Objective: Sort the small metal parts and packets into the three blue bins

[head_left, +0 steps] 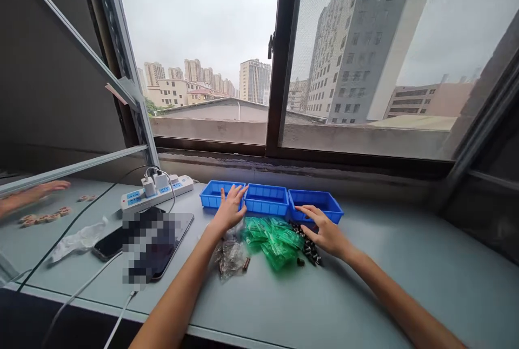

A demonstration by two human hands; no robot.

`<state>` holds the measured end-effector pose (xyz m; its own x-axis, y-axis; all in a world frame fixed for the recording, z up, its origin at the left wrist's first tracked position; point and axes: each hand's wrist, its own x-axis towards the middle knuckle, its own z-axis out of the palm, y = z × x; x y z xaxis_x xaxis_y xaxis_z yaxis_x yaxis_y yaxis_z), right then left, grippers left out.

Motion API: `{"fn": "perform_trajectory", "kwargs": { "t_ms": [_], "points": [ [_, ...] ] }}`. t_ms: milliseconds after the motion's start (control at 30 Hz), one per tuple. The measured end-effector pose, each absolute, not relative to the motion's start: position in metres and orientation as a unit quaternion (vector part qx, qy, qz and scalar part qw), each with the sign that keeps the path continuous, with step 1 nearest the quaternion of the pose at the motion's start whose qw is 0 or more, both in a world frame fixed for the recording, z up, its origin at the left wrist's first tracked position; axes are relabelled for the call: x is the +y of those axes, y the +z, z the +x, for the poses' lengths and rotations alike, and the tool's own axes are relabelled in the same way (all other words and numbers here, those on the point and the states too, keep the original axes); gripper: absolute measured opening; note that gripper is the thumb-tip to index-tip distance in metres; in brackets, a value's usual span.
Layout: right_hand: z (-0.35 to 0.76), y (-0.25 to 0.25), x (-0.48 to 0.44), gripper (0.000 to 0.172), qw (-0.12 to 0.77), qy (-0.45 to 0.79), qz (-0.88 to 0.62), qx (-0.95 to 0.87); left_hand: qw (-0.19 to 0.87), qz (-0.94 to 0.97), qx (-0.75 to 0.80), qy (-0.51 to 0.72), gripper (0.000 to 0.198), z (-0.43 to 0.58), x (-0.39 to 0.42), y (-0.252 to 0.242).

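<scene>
Pale bench across the front, and first up on it sit three loose heaps: clear plastic bags with a small brown piece beside them, green packets in the middle, black pieces on the right. Just beyond, it's two hands at the boxes! Left hand, grip spread wide, nothing visible in it, fingers over the seam between the left box and the middle box. Right hand, grip apart too, fingertips at the front of the right box; whether they touch it, can't tell. Progress? Looks like early days: boxes stand in a neat row, that much seems done, while all three heaps remain outside, unsorted into them. Behind everything, a dark window frame and tall buildings.
</scene>
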<state>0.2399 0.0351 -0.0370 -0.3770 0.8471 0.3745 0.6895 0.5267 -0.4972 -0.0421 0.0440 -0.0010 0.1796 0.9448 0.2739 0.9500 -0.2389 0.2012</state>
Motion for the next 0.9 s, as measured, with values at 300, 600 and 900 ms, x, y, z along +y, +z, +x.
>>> {"fn": "perform_trajectory", "kwargs": {
  "t_ms": [300, 600, 900],
  "points": [
    [0.243, -0.033, 0.037, 0.053, 0.295, 0.149, -0.464, -0.822, -0.055, -0.832, -0.530, -0.154, 0.044, -0.017, 0.036, -0.001],
    [0.264, -0.011, 0.032, 0.025, 0.269, 0.135, -0.446, -0.843, -0.038, -0.844, -0.515, -0.146, 0.039, -0.005, 0.037, 0.011],
    [0.257, -0.013, 0.023, 0.026, 0.208, 0.114, -0.461, -0.855, -0.039, -0.849, -0.526, -0.003, 0.024, 0.042, 0.076, 0.054]
  ]
}}
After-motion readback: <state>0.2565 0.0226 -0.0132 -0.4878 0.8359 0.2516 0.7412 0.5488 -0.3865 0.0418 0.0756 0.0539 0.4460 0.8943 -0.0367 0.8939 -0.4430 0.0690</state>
